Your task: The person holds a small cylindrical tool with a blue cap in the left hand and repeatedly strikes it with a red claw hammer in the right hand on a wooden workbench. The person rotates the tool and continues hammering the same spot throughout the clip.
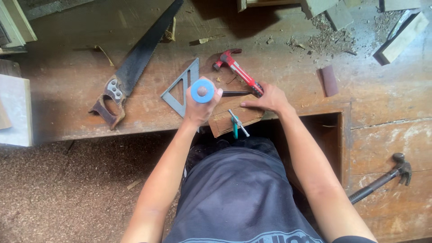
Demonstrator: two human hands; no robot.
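My left hand (199, 108) is closed around a tool with a round blue handle (202, 91), held upright so I look down on its end; the tip is hidden. It stands over a small wooden block (223, 122) at the workbench's front edge. A teal clamp (236, 123) grips that block. My right hand (268, 99) lies flat on the block's far right corner, fingers spread, beside the grip of a red hammer (236, 68). A thin dark rod (235, 93) lies between my hands.
A grey metal triangle square (181, 88) lies left of my left hand, and a handsaw (133, 65) lies further left. A dark sanding block (329, 80), wood offcuts (400, 38) and shavings sit at the back right. Another hammer (382, 179) rests at the right.
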